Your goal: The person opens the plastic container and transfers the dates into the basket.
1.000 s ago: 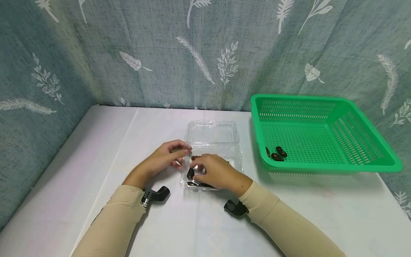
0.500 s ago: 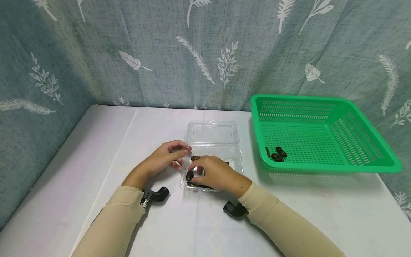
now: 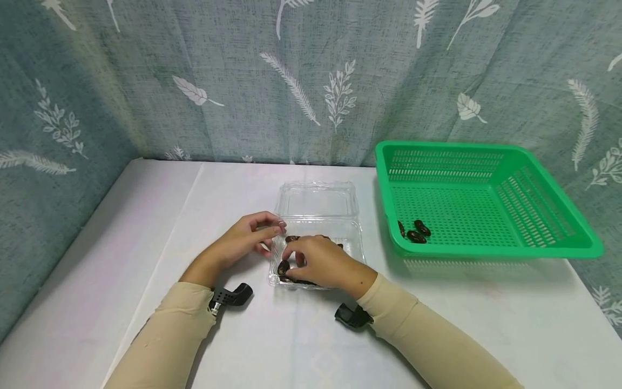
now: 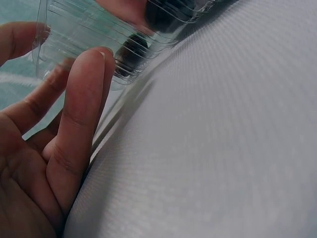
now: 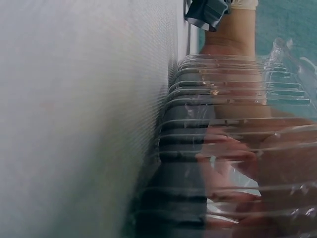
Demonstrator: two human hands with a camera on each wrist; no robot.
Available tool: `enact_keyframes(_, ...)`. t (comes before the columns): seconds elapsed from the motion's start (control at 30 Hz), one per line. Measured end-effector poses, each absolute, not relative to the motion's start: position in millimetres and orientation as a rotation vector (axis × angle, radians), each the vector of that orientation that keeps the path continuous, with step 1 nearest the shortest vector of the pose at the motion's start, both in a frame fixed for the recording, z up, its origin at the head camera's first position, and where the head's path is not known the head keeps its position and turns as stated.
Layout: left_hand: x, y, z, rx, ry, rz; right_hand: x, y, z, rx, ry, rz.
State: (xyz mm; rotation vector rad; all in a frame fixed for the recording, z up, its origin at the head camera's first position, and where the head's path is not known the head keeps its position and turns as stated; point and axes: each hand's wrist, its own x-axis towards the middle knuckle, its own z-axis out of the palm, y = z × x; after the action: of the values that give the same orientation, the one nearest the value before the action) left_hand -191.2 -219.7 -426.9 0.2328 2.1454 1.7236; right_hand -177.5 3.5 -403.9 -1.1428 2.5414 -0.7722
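A clear plastic clamshell box [image 3: 318, 201] lies on the white table with its lid folded back; its ribbed wall also shows in the left wrist view. Several glossy dark brown dates lie inside, partly covered by my right hand [image 3: 323, 263]. That hand is in the box, pinching a date [image 3: 283, 267] between thumb and forefinger near the front left corner. Another date [image 3: 291, 239] lies behind it. My left hand [image 3: 245, 237] rests at the box's left side with loosely extended fingers; in the left wrist view its thumb [image 4: 84, 89] lies alongside the clear wall.
A green plastic basket [image 3: 486, 252] stands to the right of the box, with several dates [image 3: 416, 236] in its near left corner. Behind the table [image 3: 311, 346] hangs a leaf-patterned grey-green curtain [image 3: 233, 81]. Black wrist mounts [image 3: 233, 295] stick out from both sleeves.
My right hand has moved slightly left and toward the box's front left corner with the pinched date. The left hand has stayed at the box's side. The head view has shifted a little.
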Motion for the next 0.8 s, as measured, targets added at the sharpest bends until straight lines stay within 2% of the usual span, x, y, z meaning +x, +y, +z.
enact_keyframes(0.8, -192.1, -218.7, -428.2, 0.251, 2.169, 1.699, -178.5, 17.2, -388.5, -1.09, 2.639, -0.883)
